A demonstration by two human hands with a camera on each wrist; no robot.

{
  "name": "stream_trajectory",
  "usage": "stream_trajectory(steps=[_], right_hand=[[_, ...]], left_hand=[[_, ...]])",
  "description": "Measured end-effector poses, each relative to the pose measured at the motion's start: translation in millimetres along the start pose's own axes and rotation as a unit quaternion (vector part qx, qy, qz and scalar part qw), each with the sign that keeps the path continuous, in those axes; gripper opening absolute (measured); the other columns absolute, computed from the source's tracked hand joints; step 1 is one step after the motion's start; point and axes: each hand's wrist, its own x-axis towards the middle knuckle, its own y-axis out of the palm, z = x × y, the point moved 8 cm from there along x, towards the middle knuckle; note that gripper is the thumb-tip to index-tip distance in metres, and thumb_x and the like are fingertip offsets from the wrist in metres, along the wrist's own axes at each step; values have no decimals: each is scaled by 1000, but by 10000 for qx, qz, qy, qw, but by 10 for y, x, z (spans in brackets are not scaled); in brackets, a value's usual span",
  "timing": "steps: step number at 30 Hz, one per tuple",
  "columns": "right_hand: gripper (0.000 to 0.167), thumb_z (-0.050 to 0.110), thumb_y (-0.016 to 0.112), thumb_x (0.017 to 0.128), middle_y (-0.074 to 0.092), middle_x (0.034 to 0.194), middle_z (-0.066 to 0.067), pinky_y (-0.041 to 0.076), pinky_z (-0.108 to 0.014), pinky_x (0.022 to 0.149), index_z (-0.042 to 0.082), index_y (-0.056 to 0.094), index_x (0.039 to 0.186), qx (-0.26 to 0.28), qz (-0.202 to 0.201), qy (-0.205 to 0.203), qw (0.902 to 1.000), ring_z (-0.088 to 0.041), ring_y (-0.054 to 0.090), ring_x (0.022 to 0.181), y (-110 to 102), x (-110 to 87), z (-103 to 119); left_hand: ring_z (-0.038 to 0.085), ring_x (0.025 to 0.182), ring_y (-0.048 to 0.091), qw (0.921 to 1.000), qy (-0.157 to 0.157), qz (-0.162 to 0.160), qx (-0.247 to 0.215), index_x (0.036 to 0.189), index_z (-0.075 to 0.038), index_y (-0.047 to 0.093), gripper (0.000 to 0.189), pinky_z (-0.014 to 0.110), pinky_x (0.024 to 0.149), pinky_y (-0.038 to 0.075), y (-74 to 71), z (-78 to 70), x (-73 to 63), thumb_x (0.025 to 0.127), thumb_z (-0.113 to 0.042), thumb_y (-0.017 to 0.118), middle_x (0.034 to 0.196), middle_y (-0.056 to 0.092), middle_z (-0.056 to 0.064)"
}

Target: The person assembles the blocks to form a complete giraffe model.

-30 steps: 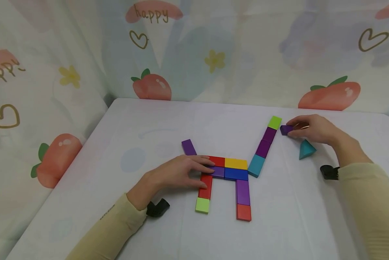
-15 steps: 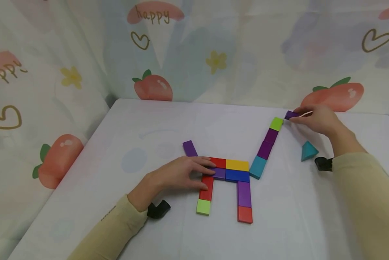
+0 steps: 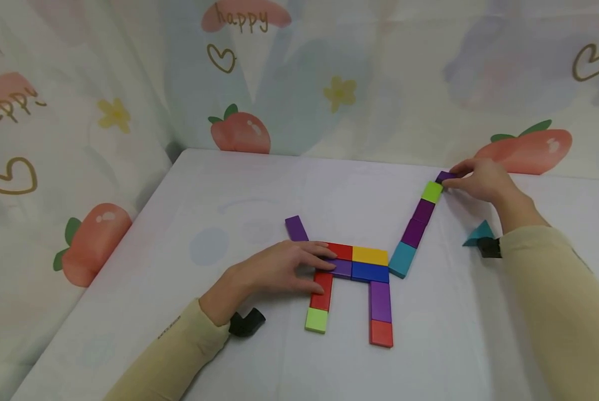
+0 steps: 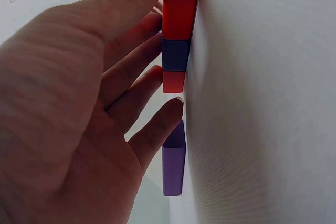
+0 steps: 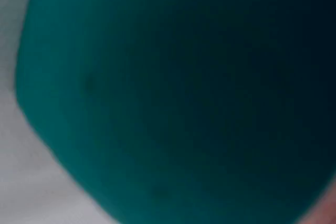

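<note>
My right hand (image 3: 487, 181) pinches a small dark purple block (image 3: 445, 176) at the far end of a slanting row. The held block lies against the row's lime green block (image 3: 432, 192), or very near it. Below that come two purple blocks (image 3: 423, 211) and a teal block (image 3: 402, 260). My left hand (image 3: 279, 270) rests with spread, fairly straight fingers over the red block (image 3: 339, 252), the purple block (image 3: 342, 269) and the red leg block (image 3: 322, 298). In the left wrist view, its fingertips touch the side of the red blocks (image 4: 181, 6).
A teal pyramid-like block (image 3: 481, 229) sits under my right wrist, partly hidden by the black wrist camera (image 3: 490, 248); teal fills the right wrist view. Yellow (image 3: 371, 255) and blue (image 3: 371, 272) blocks join the flat figure. A patterned cloth (image 3: 379, 83) hangs behind the table.
My right hand has carried the small purple block back and then left to the lime green block's far end. The left hand stays in place. The view has shifted slightly.
</note>
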Motion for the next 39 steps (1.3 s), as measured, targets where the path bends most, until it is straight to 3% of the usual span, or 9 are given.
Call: stream_trajectory(steps=[14,23,39], right_hand=[[61,43,53,104,47,127,-32,41,-61,92,-7,49,138,121,158,146,9997,-47,39,113,30,14,-120],[52,37,53,105,48,123,-30,41,-62,92,-6,54,134,49,109,156,9998,-48,38,112,67,50,-106],[54,42,52,104,42,127,-32,42,-61,87,-1,52,137,-44,176,216,9996,-51,36,115,102,75,-93]], left_hand=[[10,146,31,10000,29,-25,-19,140,-18,63,51,30,111,37,10,-3,4,92,-32,76,149,51,-7],[11,146,31,10000,-23,26,13,141,-18,63,51,30,111,36,2,-5,-3,93,-31,76,150,50,-7],[11,146,30,10000,-51,37,-21,141,-18,63,50,31,112,36,10,6,-3,93,-30,75,150,50,-7]])
